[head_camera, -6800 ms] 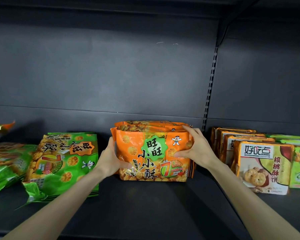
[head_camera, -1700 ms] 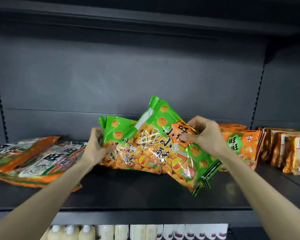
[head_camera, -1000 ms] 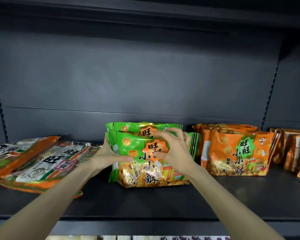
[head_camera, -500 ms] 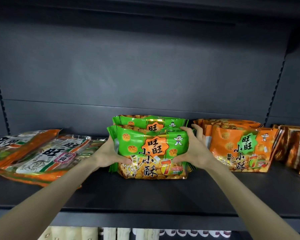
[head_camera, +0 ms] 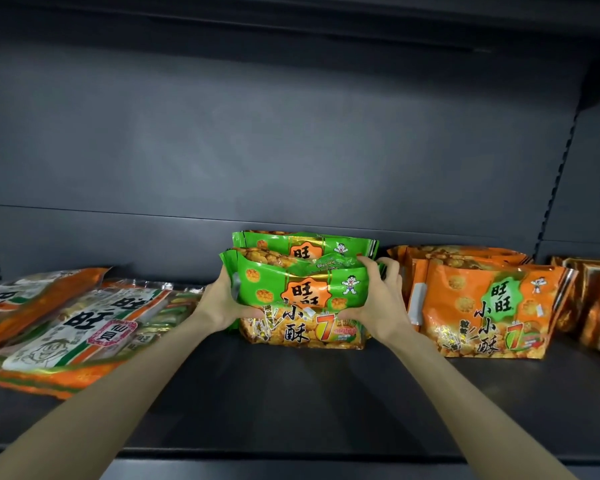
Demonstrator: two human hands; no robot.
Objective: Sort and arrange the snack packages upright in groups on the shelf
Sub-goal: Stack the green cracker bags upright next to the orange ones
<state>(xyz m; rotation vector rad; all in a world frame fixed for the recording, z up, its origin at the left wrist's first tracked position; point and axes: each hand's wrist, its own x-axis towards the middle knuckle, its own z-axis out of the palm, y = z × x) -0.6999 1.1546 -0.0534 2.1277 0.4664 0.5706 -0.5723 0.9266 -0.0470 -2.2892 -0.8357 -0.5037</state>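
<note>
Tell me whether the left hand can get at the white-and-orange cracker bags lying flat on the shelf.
Probably yes. The left hand grips the upright green snack bags, right beside the flat white-and-orange cracker bags, and nothing stands between them. It would just have to let go first.

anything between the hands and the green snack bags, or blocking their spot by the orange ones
Nothing visible. The left hand and right hand grip the green bags at both ends on the shelf. Only the right hand's fingers fill the gap toward the orange bags.
</note>
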